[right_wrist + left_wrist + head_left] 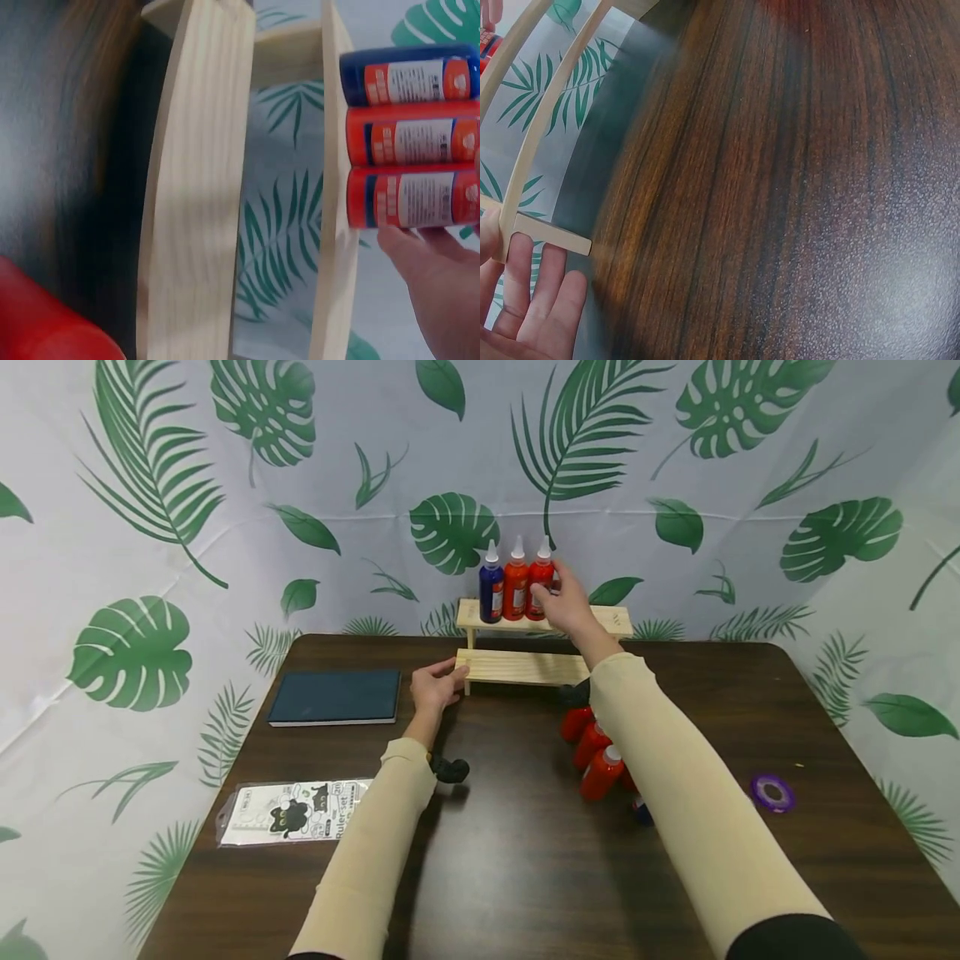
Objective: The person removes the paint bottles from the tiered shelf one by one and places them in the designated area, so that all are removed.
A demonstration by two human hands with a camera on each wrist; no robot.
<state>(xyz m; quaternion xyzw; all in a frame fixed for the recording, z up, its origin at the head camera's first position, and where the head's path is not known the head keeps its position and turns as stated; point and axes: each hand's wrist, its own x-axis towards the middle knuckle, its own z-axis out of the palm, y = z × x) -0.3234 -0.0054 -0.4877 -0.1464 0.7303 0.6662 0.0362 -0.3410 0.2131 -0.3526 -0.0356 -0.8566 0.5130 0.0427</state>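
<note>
The right grip (567,603) pinches a red bottle (538,573) on the rack (521,667); nudging left could topple the orange bottle (515,589) and blue bottle (491,592) beyond. Lower left, the left grip (435,687) pinches the rack; tugging risks all three.

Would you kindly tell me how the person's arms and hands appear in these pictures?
The left sleeve and right sleeve are long and cream, with black material higher up. A rounded black device sits at the left wrist; a similar dark piece shows by the right. The left grip and right grip are ungloved.
</note>
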